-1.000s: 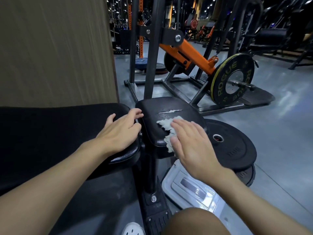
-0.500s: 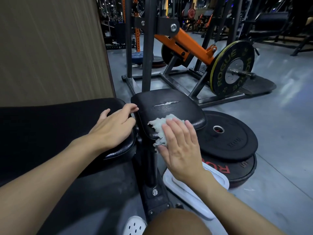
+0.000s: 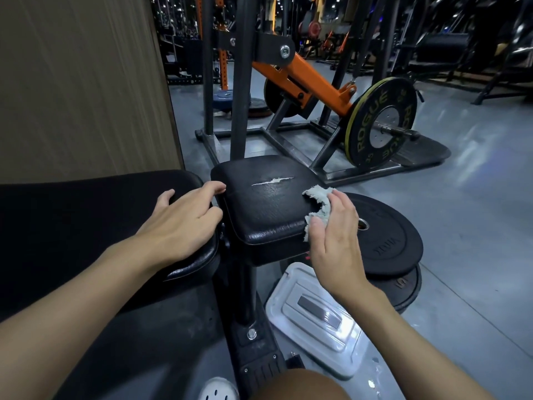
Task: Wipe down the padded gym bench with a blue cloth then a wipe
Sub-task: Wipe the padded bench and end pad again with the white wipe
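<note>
The black padded bench has a long pad (image 3: 72, 226) on the left and a small seat pad (image 3: 265, 206) with a torn white crack in its top. My left hand (image 3: 178, 223) rests flat on the end of the long pad, fingers spread, one fingertip touching the seat pad's edge. My right hand (image 3: 334, 241) presses a pale crumpled wipe (image 3: 320, 203) against the right edge of the seat pad. No blue cloth is in view.
A white lidded wipe box (image 3: 314, 316) lies on the floor under my right hand. Two stacked black weight plates (image 3: 386, 241) sit right of the seat. An orange and black machine (image 3: 302, 82) with a Rogue plate (image 3: 380, 122) stands behind. A wood panel (image 3: 80, 82) fills the left.
My right hand has slid the wipe from the near left part of the seat pad to its right edge. My left hand has stayed on the long pad.
</note>
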`<move>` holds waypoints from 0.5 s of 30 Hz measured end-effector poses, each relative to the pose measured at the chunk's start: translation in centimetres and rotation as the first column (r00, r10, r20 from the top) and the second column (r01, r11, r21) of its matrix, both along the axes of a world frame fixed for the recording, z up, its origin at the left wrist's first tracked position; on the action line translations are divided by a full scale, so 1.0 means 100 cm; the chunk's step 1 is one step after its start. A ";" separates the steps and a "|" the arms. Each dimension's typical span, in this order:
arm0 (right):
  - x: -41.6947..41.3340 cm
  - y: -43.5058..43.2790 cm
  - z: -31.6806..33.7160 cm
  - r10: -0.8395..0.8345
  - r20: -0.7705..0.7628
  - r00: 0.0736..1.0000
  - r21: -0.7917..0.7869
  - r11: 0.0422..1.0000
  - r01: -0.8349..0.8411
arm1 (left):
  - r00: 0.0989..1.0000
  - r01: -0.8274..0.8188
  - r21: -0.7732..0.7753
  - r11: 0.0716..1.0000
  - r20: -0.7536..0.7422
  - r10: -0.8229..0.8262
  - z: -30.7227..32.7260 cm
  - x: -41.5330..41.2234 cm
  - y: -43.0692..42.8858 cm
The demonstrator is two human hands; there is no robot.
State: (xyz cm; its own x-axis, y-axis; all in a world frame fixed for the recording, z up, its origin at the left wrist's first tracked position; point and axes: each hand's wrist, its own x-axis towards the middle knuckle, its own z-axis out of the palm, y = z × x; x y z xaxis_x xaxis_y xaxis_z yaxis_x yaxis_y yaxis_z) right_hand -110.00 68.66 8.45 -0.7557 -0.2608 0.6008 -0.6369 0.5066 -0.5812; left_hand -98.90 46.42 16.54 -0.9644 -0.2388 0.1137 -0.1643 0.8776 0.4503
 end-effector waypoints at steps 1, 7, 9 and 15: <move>-0.002 -0.001 0.005 0.001 0.049 0.999 -0.014 1.000 0.000 | 1.000 -0.005 -0.003 1.000 0.003 0.005 0.000 0.000 0.001; -0.045 -0.008 0.053 -0.103 0.335 0.936 0.346 0.938 -0.021 | 1.000 -0.015 -0.025 1.000 0.017 0.015 0.003 -0.001 0.007; -0.064 -0.019 0.067 -0.146 0.370 0.918 0.486 0.872 -0.057 | 1.000 -0.010 -0.023 1.000 0.018 0.010 0.003 -0.001 0.007; -0.096 -0.045 0.081 -0.148 0.392 0.908 0.615 0.776 -0.139 | 1.000 -0.016 0.011 1.000 -0.006 0.016 0.005 0.001 0.004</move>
